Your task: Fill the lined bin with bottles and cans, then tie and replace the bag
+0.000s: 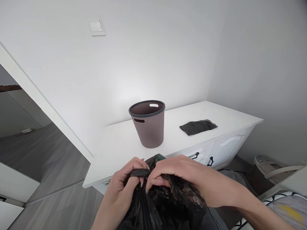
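A black plastic garbage bag (177,204) hangs in front of me, full-looking, its top gathered into folds. My left hand (126,179) is closed on the gathered plastic at the bag's neck. Close beside it, my right hand (172,172) grips the same neck, fingers curled into the plastic. The bag's lower part runs out of view. Beyond my hands, a mauve trash can (152,131) with a dark rim and handle slots stands upright on a white cabinet top (120,137). To its right lies a flat, folded black plastic bag (198,127).
The cabinet front (225,143) has black handles. A light switch (96,27) is on the wall. Grey wood flooring (64,204) shows at left by a white door frame (48,105). At right are a grey bin-like container (266,172) and patterned fabric (287,209).
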A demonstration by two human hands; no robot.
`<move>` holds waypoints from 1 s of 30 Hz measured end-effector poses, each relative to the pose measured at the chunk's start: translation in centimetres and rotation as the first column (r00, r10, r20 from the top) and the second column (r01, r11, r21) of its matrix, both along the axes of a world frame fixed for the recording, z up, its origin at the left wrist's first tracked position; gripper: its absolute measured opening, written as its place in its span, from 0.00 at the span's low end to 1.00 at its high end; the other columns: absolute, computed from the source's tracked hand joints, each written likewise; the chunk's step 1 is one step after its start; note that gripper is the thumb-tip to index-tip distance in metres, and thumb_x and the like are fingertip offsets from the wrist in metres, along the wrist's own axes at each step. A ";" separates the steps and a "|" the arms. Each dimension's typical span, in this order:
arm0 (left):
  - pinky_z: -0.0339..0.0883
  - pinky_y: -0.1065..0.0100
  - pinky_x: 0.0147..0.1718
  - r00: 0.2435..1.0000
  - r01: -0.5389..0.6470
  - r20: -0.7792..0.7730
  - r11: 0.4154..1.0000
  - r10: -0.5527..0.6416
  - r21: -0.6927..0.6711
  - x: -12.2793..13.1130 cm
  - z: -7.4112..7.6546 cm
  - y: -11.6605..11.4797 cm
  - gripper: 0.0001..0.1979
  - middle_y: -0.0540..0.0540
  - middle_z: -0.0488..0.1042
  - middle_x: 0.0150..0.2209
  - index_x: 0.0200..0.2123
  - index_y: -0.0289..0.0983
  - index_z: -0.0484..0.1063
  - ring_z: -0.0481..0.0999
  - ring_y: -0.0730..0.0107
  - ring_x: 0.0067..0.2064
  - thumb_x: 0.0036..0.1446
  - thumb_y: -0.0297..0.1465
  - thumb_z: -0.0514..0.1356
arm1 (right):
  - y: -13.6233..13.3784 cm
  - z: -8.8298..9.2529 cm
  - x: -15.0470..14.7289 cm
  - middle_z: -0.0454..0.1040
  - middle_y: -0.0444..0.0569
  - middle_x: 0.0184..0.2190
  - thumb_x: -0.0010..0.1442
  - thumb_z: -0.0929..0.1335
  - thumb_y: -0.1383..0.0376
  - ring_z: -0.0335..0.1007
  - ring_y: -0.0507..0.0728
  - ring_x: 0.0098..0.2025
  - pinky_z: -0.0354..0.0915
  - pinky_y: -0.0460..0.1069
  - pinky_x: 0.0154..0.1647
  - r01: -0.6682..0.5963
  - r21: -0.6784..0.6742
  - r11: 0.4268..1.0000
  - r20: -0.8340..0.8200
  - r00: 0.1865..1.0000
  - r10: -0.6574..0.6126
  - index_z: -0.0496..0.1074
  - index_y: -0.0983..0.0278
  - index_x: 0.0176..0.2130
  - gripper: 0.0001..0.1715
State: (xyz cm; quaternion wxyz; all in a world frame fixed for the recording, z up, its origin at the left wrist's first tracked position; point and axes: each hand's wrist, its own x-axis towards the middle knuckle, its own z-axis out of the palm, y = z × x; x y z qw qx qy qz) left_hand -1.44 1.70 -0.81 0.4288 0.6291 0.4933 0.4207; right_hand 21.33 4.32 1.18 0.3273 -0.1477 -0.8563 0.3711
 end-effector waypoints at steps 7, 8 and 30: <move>0.60 0.68 0.32 0.996 -0.090 0.005 0.991 0.090 0.096 1.6 -0.1 -0.4 0.12 0.47 0.71 0.32 0.28 0.41 0.69 0.67 0.64 0.35 0.65 0.36 0.56 | 0.2 -3.6 0.2 0.81 0.43 0.39 0.58 0.63 0.79 0.75 0.53 0.35 0.68 0.44 0.34 0.432 0.155 0.888 0.028 0.897 -0.441 0.70 0.57 0.53 0.28; 0.61 0.68 0.33 0.998 -0.054 -0.020 0.990 0.057 0.129 1.8 -0.2 -0.5 0.12 0.46 0.71 0.32 0.28 0.41 0.68 0.68 0.63 0.36 0.65 0.35 0.56 | 0.4 -4.0 0.0 0.82 0.45 0.41 0.60 0.62 0.80 0.76 0.52 0.36 0.68 0.44 0.33 0.456 0.200 0.867 -0.024 0.887 -0.461 0.71 0.58 0.51 0.25; 0.67 0.72 0.33 0.890 -0.074 0.416 0.959 0.187 -0.273 5.2 0.5 0.2 0.16 0.49 0.75 0.30 0.39 0.39 0.82 0.73 0.70 0.34 0.58 0.46 0.70 | 0.4 -5.1 -1.5 0.81 0.49 0.44 0.69 0.68 0.74 0.78 0.54 0.43 0.75 0.47 0.38 0.666 0.333 0.667 -0.566 0.707 -0.423 0.81 0.61 0.47 0.14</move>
